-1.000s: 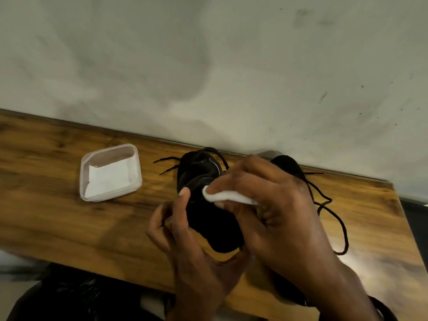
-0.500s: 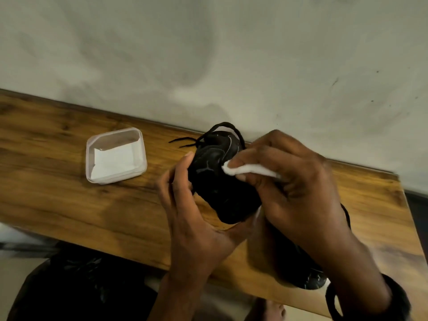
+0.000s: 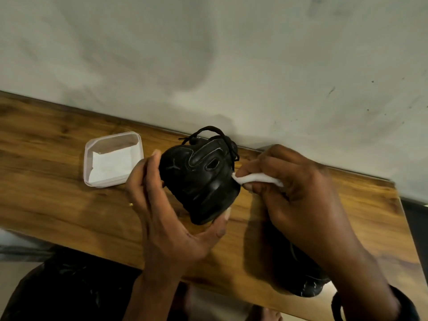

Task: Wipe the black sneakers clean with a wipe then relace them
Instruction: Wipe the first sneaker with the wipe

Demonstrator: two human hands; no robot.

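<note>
Sneaker (image 3: pixel 199 179) sits above the table (image 3: pixel 58 205), clasped by the left hand (image 3: pixel 166 218); the right hand (image 3: pixel 298 193) pinches a wipe (image 3: pixel 252 178) against its edge (laces (image 3: pixel 215 135) dangling). Hard rubbing could twist it loose.

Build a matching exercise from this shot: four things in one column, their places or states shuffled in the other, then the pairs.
Things
1. held sneaker
2. wipe
3. plastic container
4. second sneaker

Places or states
A. on the wooden table, white sheets inside
B. lying on the table, partly hidden under the right forearm
C. gripped by the left hand, off the table
D. rolled up, pinched in the right hand

Pairs: 1-C, 2-D, 3-A, 4-B
</note>
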